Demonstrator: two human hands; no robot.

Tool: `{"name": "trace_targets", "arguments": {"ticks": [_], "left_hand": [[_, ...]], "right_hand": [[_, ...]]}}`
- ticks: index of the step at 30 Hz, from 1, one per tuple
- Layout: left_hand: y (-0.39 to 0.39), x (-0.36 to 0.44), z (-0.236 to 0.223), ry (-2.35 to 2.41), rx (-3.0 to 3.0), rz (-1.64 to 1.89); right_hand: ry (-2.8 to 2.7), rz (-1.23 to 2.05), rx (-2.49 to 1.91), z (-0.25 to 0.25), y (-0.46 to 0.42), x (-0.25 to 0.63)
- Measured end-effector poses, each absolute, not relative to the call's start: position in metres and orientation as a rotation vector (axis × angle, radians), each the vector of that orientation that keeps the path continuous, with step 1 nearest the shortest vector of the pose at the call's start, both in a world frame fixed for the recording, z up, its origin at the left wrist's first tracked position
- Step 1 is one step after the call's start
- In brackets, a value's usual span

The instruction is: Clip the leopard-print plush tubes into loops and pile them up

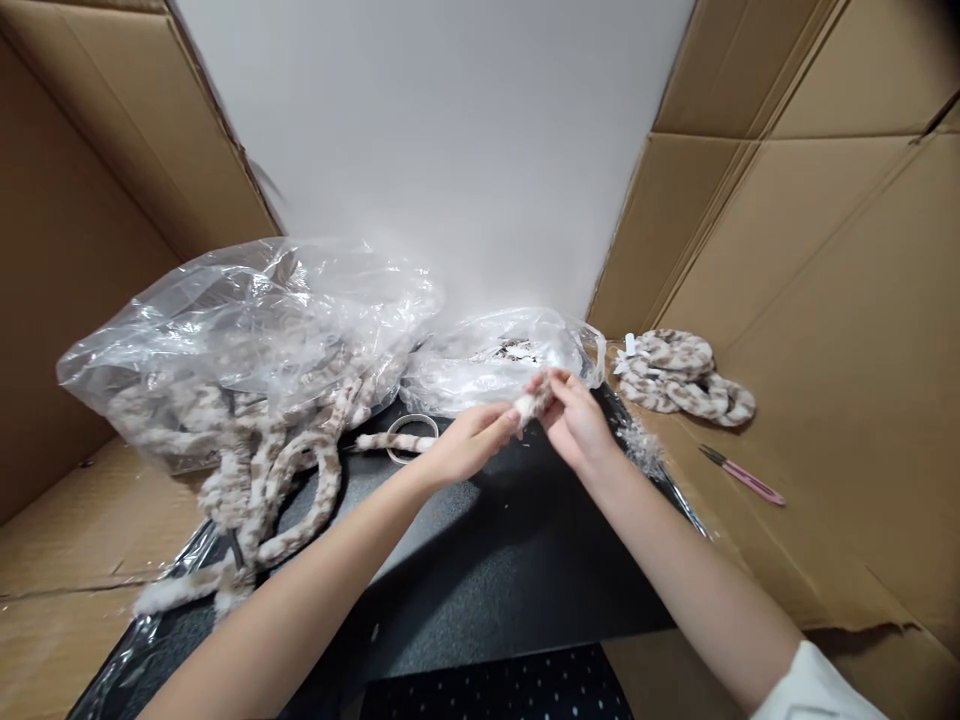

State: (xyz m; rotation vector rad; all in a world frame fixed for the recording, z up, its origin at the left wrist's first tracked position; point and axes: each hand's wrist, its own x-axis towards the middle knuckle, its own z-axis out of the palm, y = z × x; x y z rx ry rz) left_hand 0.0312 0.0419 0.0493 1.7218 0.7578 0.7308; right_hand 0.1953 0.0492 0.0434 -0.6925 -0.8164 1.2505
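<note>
Over the middle of the black table, my left hand (474, 442) and my right hand (579, 425) meet with closed fingers. Between them they pinch a short piece of white-and-brown furry strip (535, 402), partly covered by the fingers. To the left of my left hand lies a thin furry strip (375, 441), which crosses a pale round ring (401, 424). Farther left, long furry tubes (326, 490) spill out of a large clear plastic bag (300, 290) onto the table.
Behind my hands sits a smaller clear bag (465, 365) with fluffy bits inside. At right, twisted furry bands (679, 370) are piled on cardboard, near a pink-handled tool (750, 483) with a dark tip. Cardboard walls (847, 300) stand on both sides.
</note>
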Motion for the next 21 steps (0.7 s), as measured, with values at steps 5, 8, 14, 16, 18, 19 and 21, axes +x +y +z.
{"name": "trace_targets", "arguments": {"ticks": [5, 8, 14, 16, 18, 19, 21], "left_hand": [[0.067, 0.017, 0.071, 0.778, 1.669, 0.769], [0.073, 0.005, 0.076, 0.796, 1.675, 0.742], [0.074, -0.004, 0.069, 0.792, 1.464, 0.706], [0.076, -0.003, 0.069, 0.769, 1.335, 0.719], [0.076, -0.003, 0.075, 0.740, 1.184, 0.790], [0.076, -0.003, 0.081, 0.721, 1.105, 0.841], [0.073, -0.006, 0.099, 0.670, 0.964, 0.951]], "right_hand": [[-0.823, 1.072, -0.589, 0.082, 0.080, 0.221], [-0.800, 0.994, -0.553, 0.092, 0.089, 0.240], [-0.623, 0.930, -0.603, 0.083, 0.094, 0.271], [-0.638, 0.965, -0.697, 0.073, 0.092, 0.271], [-0.698, 1.006, -0.843, 0.061, 0.083, 0.263], [-0.732, 1.019, -0.927, 0.053, 0.077, 0.256], [-0.813, 1.028, -1.093, 0.038, 0.057, 0.238]]}}
